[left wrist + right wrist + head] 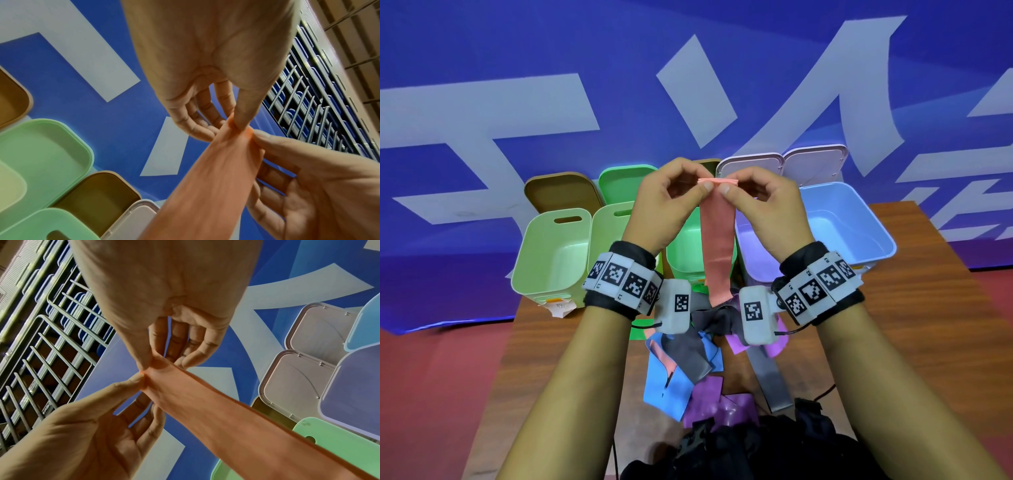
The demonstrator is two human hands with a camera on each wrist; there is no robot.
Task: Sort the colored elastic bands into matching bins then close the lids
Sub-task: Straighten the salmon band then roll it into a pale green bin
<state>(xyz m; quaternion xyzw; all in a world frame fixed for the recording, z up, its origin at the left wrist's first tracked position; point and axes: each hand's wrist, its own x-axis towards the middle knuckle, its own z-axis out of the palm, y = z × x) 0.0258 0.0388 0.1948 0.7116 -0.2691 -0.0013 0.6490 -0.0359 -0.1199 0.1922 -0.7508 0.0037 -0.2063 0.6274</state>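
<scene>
Both hands are raised above the bins and pinch the top edge of an orange-pink elastic band (717, 240) that hangs straight down. My left hand (671, 202) holds its left end between thumb and forefinger, and my right hand (763, 205) pinches its right end. The same band (205, 186) fills the left wrist view, and the band (236, 415) also crosses the right wrist view. A heap of blue, grey, purple and green bands (698, 359) lies on the wooden table (911, 342) below my wrists. Open bins stand in a row behind: light green (548, 253), green (685, 246), lilac (756, 253), blue (849, 226).
Raised lids lean behind the bins: brown (561, 190), green (626, 181), and two pale lilac ones (750, 162). A blue banner with white shapes (585, 85) hangs behind. A dark bag (750, 448) sits at the table's near edge. Railings (308, 97) show to the side.
</scene>
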